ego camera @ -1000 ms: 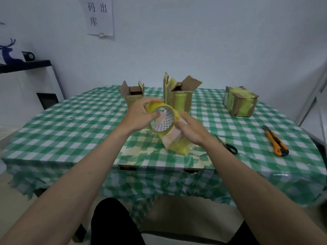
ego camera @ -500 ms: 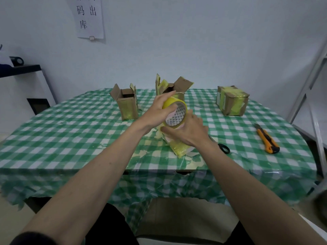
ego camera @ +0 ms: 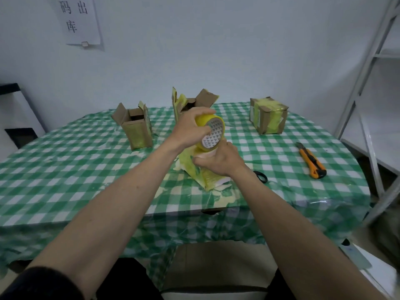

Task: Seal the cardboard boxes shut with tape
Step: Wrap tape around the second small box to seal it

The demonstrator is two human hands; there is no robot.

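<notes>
**Q:** What does each hand hold?

**A:** The left hand (ego camera: 190, 128) curls over the top of the yellow tape roll (ego camera: 211, 133), its fingers wrapped round the rim, the roll's patterned core turned toward the camera. The right hand (ego camera: 218, 162) grips the near box (ego camera: 201, 172) just below the roll, its fingers bent round the box's upper part. Roll and near box meet between the two hands; the exact line of contact is hidden by the fingers.

**Q:** Where does the near box stand?

**A:** It rests tilted on the table (ego camera: 65, 169), near the front edge and at mid-width, already wrapped in much yellow tape. Loose tape scraps lie on the green checked cloth around its base.

**Q:** And the other boxes?

**A:** Directly behind the hands stands the tall open box (ego camera: 194, 102), flaps up. To its left, well apart, is the small open box (ego camera: 137, 128), also with flaps raised. At far right sits the sealed box (ego camera: 268, 118), closed and banded with yellow tape.

**Q:** What else lies on the table?

**A:** Black scissors (ego camera: 260, 176) lie just beside the right wrist, partly hidden by it. An orange utility knife (ego camera: 311, 161) lies farther right. A paper sign (ego camera: 80, 20) hangs on the wall at upper left; a metal shelf frame (ego camera: 368, 83) stands at right.
</notes>
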